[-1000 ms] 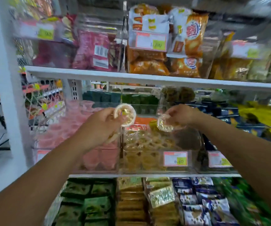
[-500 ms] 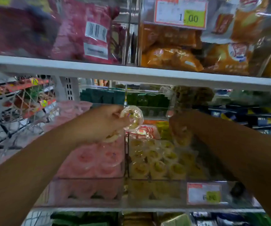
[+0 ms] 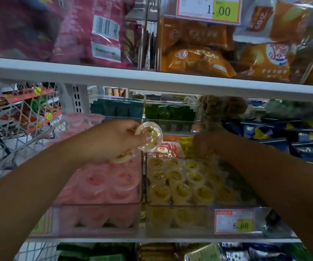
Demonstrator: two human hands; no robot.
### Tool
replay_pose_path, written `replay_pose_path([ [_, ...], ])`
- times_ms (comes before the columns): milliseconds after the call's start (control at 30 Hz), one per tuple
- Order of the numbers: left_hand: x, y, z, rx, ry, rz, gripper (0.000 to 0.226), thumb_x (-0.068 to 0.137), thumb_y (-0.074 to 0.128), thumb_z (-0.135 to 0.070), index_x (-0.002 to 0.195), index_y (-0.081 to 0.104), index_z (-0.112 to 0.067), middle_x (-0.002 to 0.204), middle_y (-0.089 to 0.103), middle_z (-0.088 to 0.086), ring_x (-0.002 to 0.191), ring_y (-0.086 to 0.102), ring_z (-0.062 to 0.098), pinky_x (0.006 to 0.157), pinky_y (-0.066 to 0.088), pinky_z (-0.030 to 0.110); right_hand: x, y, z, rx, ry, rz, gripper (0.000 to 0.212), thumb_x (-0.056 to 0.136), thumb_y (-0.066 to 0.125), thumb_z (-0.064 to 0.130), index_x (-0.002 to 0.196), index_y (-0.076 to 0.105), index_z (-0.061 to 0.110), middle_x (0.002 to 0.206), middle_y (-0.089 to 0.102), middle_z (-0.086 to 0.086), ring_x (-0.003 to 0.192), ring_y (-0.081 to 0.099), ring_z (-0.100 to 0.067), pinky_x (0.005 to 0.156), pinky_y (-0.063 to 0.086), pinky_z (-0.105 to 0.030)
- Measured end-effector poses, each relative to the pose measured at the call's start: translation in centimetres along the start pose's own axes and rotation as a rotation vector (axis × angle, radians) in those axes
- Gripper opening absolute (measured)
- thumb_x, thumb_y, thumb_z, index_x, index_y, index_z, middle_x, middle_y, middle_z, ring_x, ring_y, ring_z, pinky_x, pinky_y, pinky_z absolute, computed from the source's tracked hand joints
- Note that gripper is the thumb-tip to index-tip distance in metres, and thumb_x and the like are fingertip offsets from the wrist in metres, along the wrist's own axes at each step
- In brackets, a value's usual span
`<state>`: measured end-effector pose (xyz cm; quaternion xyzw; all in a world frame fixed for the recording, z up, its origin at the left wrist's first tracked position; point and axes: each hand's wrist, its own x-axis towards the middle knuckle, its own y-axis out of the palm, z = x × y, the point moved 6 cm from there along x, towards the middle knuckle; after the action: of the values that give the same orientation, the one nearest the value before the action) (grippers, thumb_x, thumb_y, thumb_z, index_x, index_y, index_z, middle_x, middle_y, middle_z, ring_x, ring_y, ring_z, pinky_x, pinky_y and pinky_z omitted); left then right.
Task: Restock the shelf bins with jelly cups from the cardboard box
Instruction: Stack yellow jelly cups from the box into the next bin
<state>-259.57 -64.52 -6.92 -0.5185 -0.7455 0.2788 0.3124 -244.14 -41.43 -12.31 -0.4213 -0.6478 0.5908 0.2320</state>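
Jelly cups [image 3: 178, 183] with yellow filling lie packed in the clear right-hand bin [image 3: 189, 206], beside a bin of pink cups [image 3: 99, 219]. The left hand [image 3: 114, 140] pinches one clear cup [image 3: 149, 137] at its fingertips above the divider between the bins. The right hand [image 3: 206, 146] reaches over the back of the yellow bin, too dark to tell how its fingers lie.

The jelly cup [image 3: 149, 137] at centre frame is clear, glossy plastic. The shelf bins [image 3: 180, 221] below are smooth transparent plastic. The shelf edge [image 3: 151, 81] looks like matt white metal. The upper-right snack bags [image 3: 199, 61] are glossy, crinkled film.
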Motion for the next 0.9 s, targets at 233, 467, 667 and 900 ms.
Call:
replay_pose_path([
  [233,-0.5,-1.5,0.9,-0.127,-0.05,-0.042,0.026,0.087,0.06,-0.049,0.105,0.066,-0.03,0.057,0.064,-0.014,0.052,0.059,0.003,0.058,0.042,0.023,-0.1,-1.3,2.6,0.808,0.005,-0.007,0.016,0.094,0.057,0.013,0.099,0.067,0.002,0.08,0.066,-0.005,0.064,0.062,-0.01,0.049,0.05,-0.017],
  [467,-1.1,-1.6,1.6,-0.179,-0.067,-0.047,0.02,0.09,0.06,-0.044,0.103,0.066,-0.03,0.058,0.064,-0.011,0.052,0.058,0.005,0.05,0.045,0.021,3.1,1.1,7.4,0.995,0.099,-0.051,0.029,0.081,0.075,0.018,0.107,0.067,0.008,0.096,0.064,-0.007,0.084,0.064,-0.019,0.077,0.058,-0.034],
  [667,-0.7,-1.4,1.8,-0.178,-0.06,-0.046,0.023,0.087,0.061,-0.051,0.106,0.066,-0.037,0.059,0.063,-0.012,0.055,0.057,0.009,0.061,0.044,0.029,4.8,2.3,6.6,0.93,0.276,-0.193,0.022,0.082,0.074,0.018,0.065,0.064,0.008,0.052,0.066,-0.002,0.057,0.068,-0.008,0.059,0.058,-0.022],
  [900,-1.0,-1.7,1.6,-0.171,-0.054,-0.075,0.016,0.088,0.061,-0.049,0.1,0.066,-0.039,0.07,0.069,-0.011,0.067,0.063,0.012,0.065,0.048,0.028,4.5,2.1,8.3,0.545,0.07,-0.187,0.019,0.085,0.067,0.033,0.085,0.073,0.015,0.091,0.069,0.0,0.071,0.061,-0.014,0.054,0.048,-0.023],
])
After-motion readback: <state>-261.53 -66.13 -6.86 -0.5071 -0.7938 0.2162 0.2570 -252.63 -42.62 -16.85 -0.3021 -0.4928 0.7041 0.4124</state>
